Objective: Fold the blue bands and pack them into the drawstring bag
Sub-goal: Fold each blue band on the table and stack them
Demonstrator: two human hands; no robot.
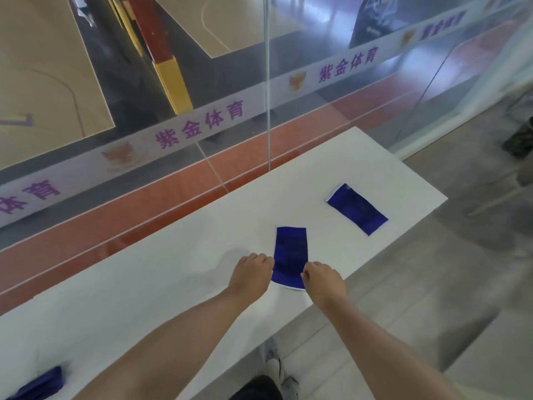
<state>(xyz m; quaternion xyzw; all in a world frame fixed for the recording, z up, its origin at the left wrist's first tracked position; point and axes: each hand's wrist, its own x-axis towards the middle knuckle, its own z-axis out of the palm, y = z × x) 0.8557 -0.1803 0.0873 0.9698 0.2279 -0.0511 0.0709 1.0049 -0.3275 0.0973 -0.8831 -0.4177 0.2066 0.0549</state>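
Both hands (252, 271) (323, 280) pinch near blue band (290, 252) on white table (178, 255).

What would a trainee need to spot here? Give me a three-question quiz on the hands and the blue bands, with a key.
1. True or false: both hands are at the near end of the same blue band.
2. Multiple choice: where does the second flat band lie? A) under the left hand B) farther along the white table, to the right C) on the floor
3. Fill in: the blue fabric at the lower left corner lies on the ____.

Key:
1. True: the left hand and right hand flank the near band, one at each side edge.
2. B: the far band lies apart, untouched.
3. Table: the blue fabric rests on the white table.
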